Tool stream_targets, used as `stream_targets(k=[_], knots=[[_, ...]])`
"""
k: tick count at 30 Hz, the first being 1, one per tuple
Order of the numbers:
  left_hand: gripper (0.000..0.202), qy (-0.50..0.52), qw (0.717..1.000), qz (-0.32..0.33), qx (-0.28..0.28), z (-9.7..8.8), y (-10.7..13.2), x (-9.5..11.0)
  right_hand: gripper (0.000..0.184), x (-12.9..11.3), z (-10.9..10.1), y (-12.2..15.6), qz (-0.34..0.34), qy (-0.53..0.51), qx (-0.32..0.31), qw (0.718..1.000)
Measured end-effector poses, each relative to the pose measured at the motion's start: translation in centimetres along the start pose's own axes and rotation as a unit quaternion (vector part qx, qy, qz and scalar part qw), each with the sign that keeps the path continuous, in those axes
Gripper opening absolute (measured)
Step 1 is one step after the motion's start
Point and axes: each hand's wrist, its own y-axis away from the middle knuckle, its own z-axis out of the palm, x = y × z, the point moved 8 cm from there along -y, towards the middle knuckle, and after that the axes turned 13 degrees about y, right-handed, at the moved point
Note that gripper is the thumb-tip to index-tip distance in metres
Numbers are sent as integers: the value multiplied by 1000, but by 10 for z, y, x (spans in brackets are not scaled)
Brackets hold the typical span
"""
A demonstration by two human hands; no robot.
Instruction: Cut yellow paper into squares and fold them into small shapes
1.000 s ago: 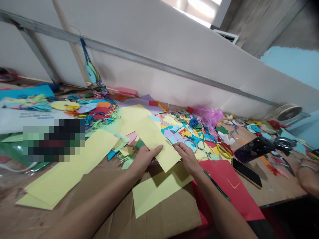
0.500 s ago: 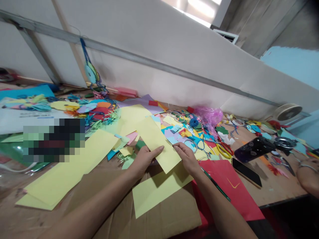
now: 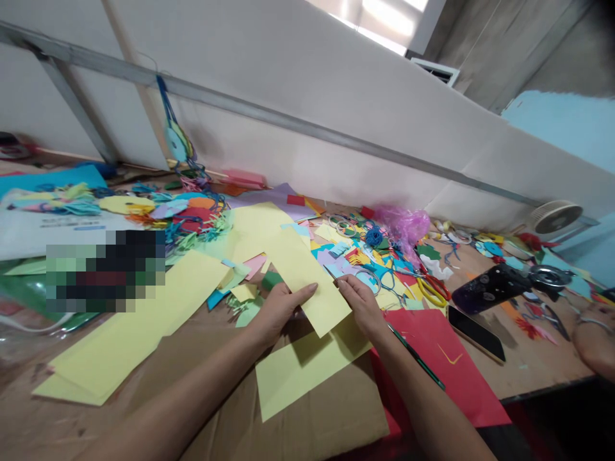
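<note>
Both hands hold one folded strip of pale yellow paper (image 3: 307,275) a little above the table. My left hand (image 3: 278,308) grips its near left edge, thumb on top. My right hand (image 3: 361,306) pinches its right edge. Under the strip lies another yellow sheet (image 3: 298,371) on brown cardboard (image 3: 331,416). A long yellow sheet (image 3: 139,320) lies to the left.
A red sheet (image 3: 446,371) with a green pencil (image 3: 418,358) lies at the right, then a black phone (image 3: 475,333) and yellow-handled scissors (image 3: 432,288). Coloured paper scraps, rings and pink plastic (image 3: 403,224) crowd the back. Another person's arm (image 3: 596,339) shows at far right. A small fan (image 3: 555,218) stands behind.
None to speak of: the hands and the yellow strip stay where they were; the view shifts very slightly.
</note>
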Motion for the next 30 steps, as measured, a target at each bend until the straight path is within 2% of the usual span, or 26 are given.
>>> stream_targets(k=[5, 10, 13, 18, 26, 30], knots=[[50, -1, 1000, -5, -14, 6, 3, 1, 39, 1, 4, 0, 23, -98, -21, 995], [50, -17, 999, -6, -30, 8, 3, 2, 38, -3, 10, 2, 36, -139, -40, 989], [53, -25, 1000, 8, -9, 1, -1, 5, 36, -1, 11, 3, 55, -146, -35, 987], [55, -16, 997, 73, 38, -16, -8, 15, 31, -3, 11, 3, 57, -147, -54, 986], [42, -52, 985, 138, 92, -30, -12, 30, 27, -4, -2, -3, 42, -111, -29, 993], [44, -21, 994, 97, 35, -18, -9, 24, 32, -5, 9, 0, 51, -128, -60, 989]])
